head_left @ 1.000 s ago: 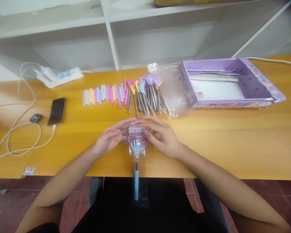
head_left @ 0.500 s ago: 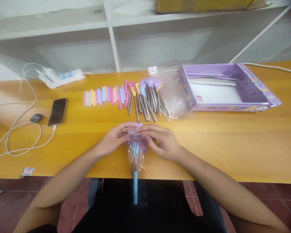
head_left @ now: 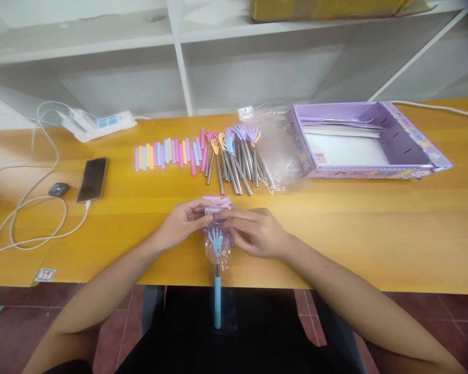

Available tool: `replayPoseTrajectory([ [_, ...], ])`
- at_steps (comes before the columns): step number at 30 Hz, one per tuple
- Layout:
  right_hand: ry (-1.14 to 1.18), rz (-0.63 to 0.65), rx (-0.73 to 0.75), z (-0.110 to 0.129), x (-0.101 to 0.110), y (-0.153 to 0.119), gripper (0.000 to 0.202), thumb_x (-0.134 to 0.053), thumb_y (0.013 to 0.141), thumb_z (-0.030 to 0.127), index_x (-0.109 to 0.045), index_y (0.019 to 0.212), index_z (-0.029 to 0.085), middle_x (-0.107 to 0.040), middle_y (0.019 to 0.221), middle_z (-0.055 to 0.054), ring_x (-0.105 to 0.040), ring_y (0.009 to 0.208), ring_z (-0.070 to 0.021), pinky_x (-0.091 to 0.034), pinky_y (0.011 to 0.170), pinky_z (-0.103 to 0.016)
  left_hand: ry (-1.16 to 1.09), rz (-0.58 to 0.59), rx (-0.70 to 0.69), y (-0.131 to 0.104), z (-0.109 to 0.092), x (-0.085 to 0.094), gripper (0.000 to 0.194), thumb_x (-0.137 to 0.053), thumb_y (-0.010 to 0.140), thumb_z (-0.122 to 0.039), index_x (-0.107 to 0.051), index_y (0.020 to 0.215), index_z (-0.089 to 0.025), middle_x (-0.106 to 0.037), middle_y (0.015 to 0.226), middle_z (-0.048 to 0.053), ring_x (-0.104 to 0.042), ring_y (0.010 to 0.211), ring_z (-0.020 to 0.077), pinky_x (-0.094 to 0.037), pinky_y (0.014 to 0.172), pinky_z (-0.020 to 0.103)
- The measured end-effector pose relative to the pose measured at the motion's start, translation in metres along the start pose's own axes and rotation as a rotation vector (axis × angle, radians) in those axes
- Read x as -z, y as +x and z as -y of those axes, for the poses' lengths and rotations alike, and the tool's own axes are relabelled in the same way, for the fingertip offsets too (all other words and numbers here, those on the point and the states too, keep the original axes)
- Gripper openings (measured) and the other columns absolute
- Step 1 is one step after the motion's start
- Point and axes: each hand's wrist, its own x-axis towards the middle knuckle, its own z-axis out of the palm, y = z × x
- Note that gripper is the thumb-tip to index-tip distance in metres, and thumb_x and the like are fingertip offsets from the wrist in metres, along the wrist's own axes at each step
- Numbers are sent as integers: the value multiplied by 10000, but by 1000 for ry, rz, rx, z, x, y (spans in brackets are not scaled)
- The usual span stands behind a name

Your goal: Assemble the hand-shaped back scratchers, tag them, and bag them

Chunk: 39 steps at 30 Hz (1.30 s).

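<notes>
A light-blue back scratcher (head_left: 217, 298) with a hand-shaped head lies inside a clear plastic bag (head_left: 226, 255), its handle reaching past the table edge toward my body. My left hand (head_left: 179, 224) pinches the bag's upper end from the left. From the right, my right hand (head_left: 261, 232) has its fingers closed over the same end, hiding part of it. Purple printed cards (head_left: 217, 201) lie beneath and behind the bag's top. Beyond my hands is a pile of back scratchers (head_left: 237, 166) with bare metal rods and pink, yellow, blue and purple heads.
Coloured handle sleeves (head_left: 167, 153) lie in a row left of the pile. Clear bags (head_left: 281, 150) lie beside a purple box (head_left: 335, 172) holding a back scratcher and cards. At left are a phone (head_left: 92, 179), a mouse-like black object (head_left: 58, 189), a power strip (head_left: 101, 124) and looped cables.
My right hand has shifted slightly left across the bag's top, its fingers reaching closer to the left thumb. The scratcher's head has tipped a little left.
</notes>
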Motion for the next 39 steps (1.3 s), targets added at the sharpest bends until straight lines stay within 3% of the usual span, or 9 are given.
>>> replayPoseTrajectory([
  [7,36,2,-67,2,0,-2,199,-586,999,141,-761,1025,231,-861,1151,-8,-828,931,-157,-652,766,-289,62,-64,60,2,-2,-4,453,-871,945,-471,-796,1280,-176,-844,1300,143,-823,1168,292,-659,1061,469],
  [12,37,-57,-343,6,3,0,184,-557,1024,208,-723,953,171,-786,916,-72,-724,727,-158,-582,676,-293,91,-96,135,-1,-6,-4,512,-878,913,-496,-776,1280,-153,-854,1224,138,-817,1150,300,-671,1044,480],
  [14,242,105,-556,10,7,3,226,-596,1061,335,-710,956,171,-735,804,-39,-665,615,-135,-532,580,-266,87,-125,123,-2,-7,-5,474,-880,909,-470,-771,1250,-160,-855,1185,122,-819,1110,277,-678,1023,454],
  [18,932,684,-850,20,4,9,408,-830,949,534,-693,1109,185,-733,794,15,-630,501,-96,-432,410,-192,47,-117,61,-4,-10,-6,385,-875,901,-419,-765,1170,-166,-842,1088,89,-810,1023,226,-684,942,373],
  [24,1250,811,-894,25,-15,7,484,-893,881,564,-716,1076,158,-773,994,-46,-697,618,-97,-475,422,-166,128,-97,-17,-7,-19,-7,285,-883,838,-276,-742,1064,-174,-767,988,31,-732,863,141,-610,782,246],
  [30,1195,789,-865,34,-16,9,534,-925,844,595,-729,1075,155,-784,994,-44,-741,699,-117,-571,499,-177,125,-66,-24,-6,-19,-7,291,-878,809,-267,-669,993,-182,-665,854,-18,-643,738,110,-546,692,229],
  [34,1180,727,-974,43,-25,3,606,-958,770,650,-722,1016,149,-753,853,-15,-718,658,-128,-546,483,-197,101,-72,-32,-5,-13,-6,294,-862,822,-251,-655,1021,-189,-652,871,-22,-624,743,106,-539,706,231],
  [37,1092,527,-1042,52,-37,-11,611,-1030,675,607,-674,922,176,-737,765,16,-672,634,-127,-547,537,-232,92,-105,-63,-5,-8,-5,289,-852,857,-257,-669,1070,-192,-690,939,-1,-648,794,116,-552,742,237],
  [39,1036,318,-1066,59,-42,-21,611,-1079,617,530,-636,873,197,-766,786,14,-717,715,-149,-600,691,-271,84,-136,-84,-4,-6,-5,283,-847,886,-288,-685,1098,-192,-707,948,10,-662,801,127,-559,735,243],
])
